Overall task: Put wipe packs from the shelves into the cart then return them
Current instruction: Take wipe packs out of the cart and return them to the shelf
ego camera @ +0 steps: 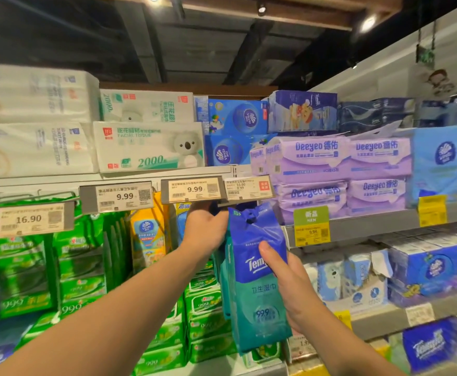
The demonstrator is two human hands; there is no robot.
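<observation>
The right hand (287, 280) held a blue and teal Tempo wipe pack (254, 272) upright in front of the shelves, the thumb pressed on the front face and the other fingers hidden behind the pack, so they seemed clamped on its right edge. The long axis of the pack stood nearly vertical, with the hang hole at the top, just below the price tag rail (192, 189). The left hand (205, 226) reached up beside the top left corner of the pack, touching or almost touching it; its fingers were hidden behind the tags, so I cannot tell if they were curled. The hook was not visible. In my judgement the pack was being hung back, and the left hand was nearer to the hole.
</observation>
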